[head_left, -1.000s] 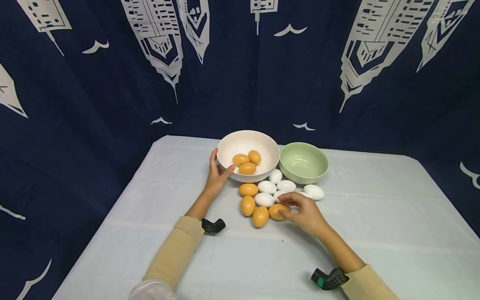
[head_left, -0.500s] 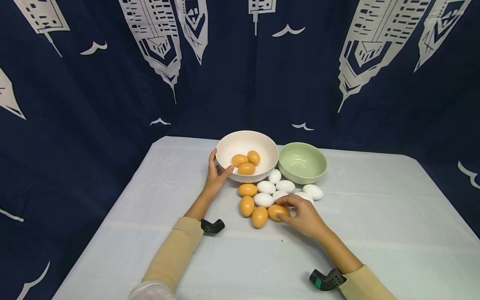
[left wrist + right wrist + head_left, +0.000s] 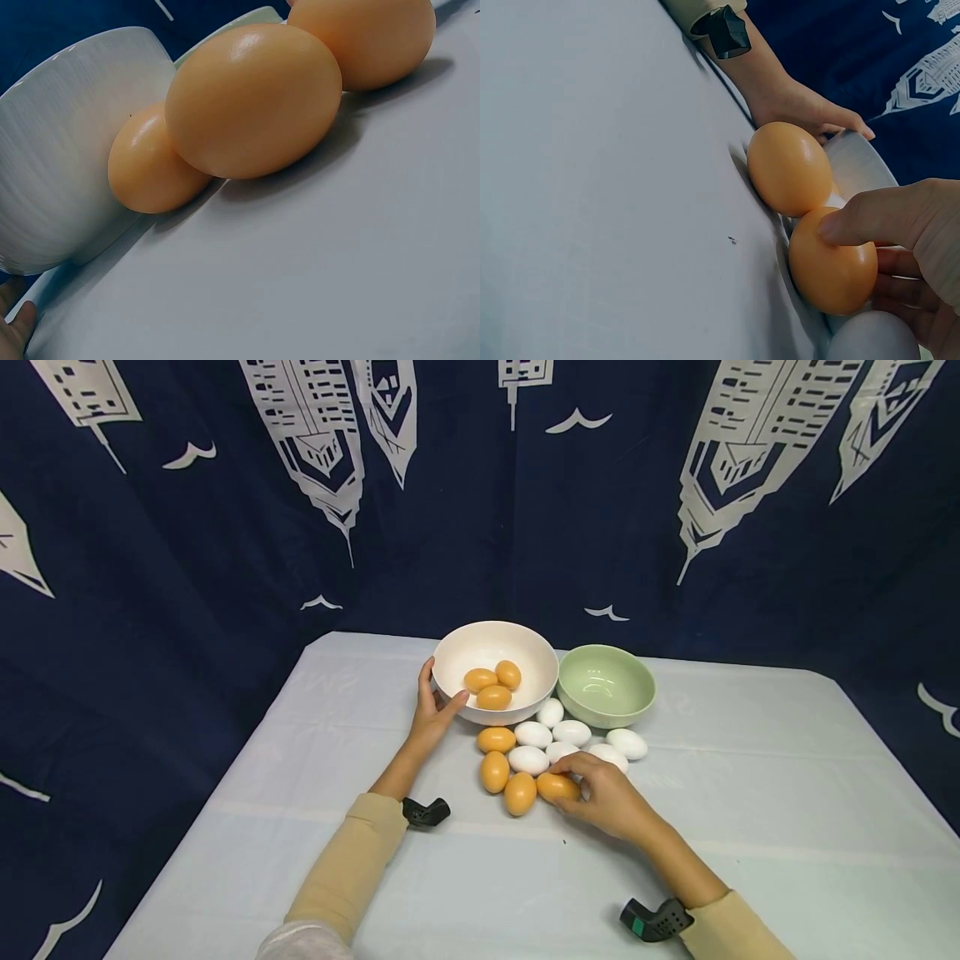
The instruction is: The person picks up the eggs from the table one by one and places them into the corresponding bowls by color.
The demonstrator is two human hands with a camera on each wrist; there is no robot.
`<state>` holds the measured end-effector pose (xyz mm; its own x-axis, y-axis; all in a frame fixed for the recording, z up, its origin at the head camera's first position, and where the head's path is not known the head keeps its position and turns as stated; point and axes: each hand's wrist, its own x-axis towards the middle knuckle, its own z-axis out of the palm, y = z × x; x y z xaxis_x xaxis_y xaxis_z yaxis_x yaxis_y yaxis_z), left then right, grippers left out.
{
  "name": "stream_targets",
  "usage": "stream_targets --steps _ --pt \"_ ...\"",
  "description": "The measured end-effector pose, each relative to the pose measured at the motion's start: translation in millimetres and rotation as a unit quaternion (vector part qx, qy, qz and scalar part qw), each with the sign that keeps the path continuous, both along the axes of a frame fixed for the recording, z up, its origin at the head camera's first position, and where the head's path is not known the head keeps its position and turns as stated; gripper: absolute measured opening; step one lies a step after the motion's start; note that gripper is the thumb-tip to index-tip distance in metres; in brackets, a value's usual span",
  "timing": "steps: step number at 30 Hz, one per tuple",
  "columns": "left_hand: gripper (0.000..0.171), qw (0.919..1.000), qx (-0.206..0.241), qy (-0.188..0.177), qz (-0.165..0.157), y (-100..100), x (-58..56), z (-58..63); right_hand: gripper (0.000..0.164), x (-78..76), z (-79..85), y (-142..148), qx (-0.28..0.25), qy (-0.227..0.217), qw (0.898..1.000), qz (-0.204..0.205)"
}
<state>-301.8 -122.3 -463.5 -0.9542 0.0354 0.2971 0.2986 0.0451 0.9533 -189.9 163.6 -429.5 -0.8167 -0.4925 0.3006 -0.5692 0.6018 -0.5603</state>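
Observation:
My left hand (image 3: pixel 433 718) holds the white bowl (image 3: pixel 498 717) at its left side, thumb at the front rim. Inside lie three brown eggs, one of them the front egg (image 3: pixel 493 697). With thumb and fingers my right hand (image 3: pixel 611 793) pinches a brown egg (image 3: pixel 557 787) at the near end of a cluster. In the right wrist view the thumb (image 3: pixel 862 219) presses on that egg (image 3: pixel 829 274), fingers behind it. Three more brown eggs stand left of it, the closest one (image 3: pixel 520 794) beside it. Several white eggs (image 3: pixel 528 761) lie behind; the hand partly covers some.
A green bowl (image 3: pixel 637 697) stands against the white bowl's right side, with nothing in it. Both are near the back of the cloth-covered table (image 3: pixel 480 893). Behind hangs a dark blue curtain (image 3: pixel 480 543) with a white print.
My right thumb and fingers have closed round the near brown egg, which has turned slightly. My left hand stays on the white bowl.

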Motion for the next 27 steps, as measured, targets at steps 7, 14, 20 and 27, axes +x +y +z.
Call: stream_targets --steps 7,14,20,27 --pt "0.086 0.9999 -0.003 -0.006 -0.014 -1.6 6.1 8.9 0.040 0.8 0.7 -0.3 0.027 -0.008 1.000 0.001" --pt "0.086 1.0000 -0.003 -0.001 -0.009 -1.8 -0.9 0.7 0.044 2.1 0.0 -2.0 0.046 0.003 0.999 -0.002" --pt "0.084 1.0000 -0.001 0.001 -0.002 -1.1 -1.0 -0.5 0.044 3.5 0.2 -3.4 0.043 -0.002 0.999 -0.012" --pt "0.085 1.0000 -0.004 0.001 0.003 -1.0 -0.8 -0.9 0.045 4.0 1.9 -3.5 0.035 -0.006 0.999 -0.013"
